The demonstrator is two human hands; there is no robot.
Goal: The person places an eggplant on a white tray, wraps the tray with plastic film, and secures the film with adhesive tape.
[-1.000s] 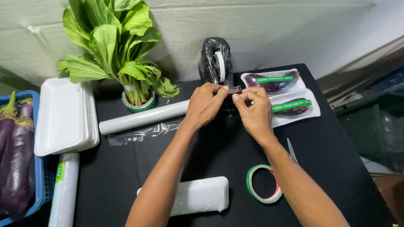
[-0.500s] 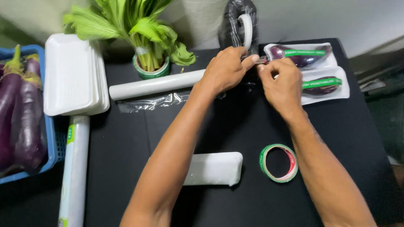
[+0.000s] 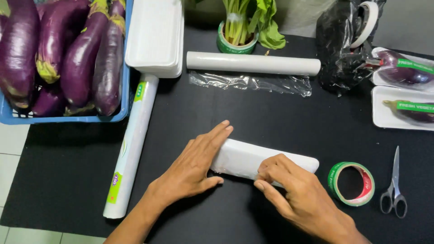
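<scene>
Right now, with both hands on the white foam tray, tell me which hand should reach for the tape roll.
Right hand: it rests on the foam tray's right end, beside the green tape roll. The left hand lies farther away.

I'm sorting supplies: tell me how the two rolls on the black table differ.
The wrap roll by the basket is still in its printed sleeve and runs almost toward the camera; the roll near the greens is bare white, lies crosswise, with a clear sheet pulled out. Both are long, slim, white and untouched by either hand.

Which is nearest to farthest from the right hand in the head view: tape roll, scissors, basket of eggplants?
1. Tape roll, just right of the right hand.
2. Scissors, farther right, near the table edge.
3. Basket of eggplants, far upper left.
</scene>
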